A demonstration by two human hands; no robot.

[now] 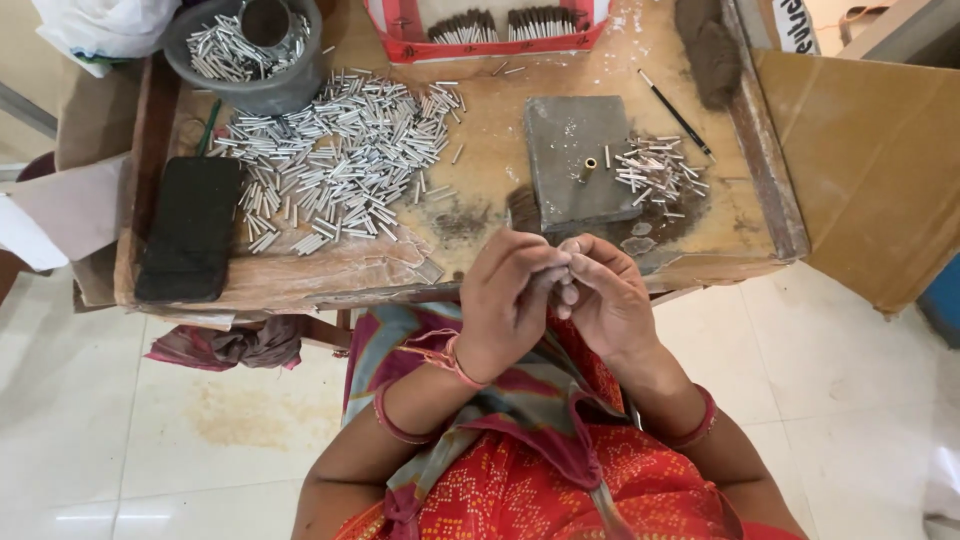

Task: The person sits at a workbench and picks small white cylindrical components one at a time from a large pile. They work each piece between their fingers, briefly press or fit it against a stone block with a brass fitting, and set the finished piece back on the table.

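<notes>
So both hands are up together just off the near edge of the wooden worktop (300, 280): left hand (510, 300) and right hand (605, 300), fingertips pinched on one small pale tube (566, 268), mostly hidden. Judging progress, only a small pile of tubes (655, 172) sits by the grey slab (575, 160), right side; the big heap (340, 160) on the left looks untouched.

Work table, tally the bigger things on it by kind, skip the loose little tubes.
Grey bowl: 1
Black pad: 1
Grey stone slab: 1
Brass peg: 1
Black pencil: 1
Red tray: 1
Total: 6
</notes>
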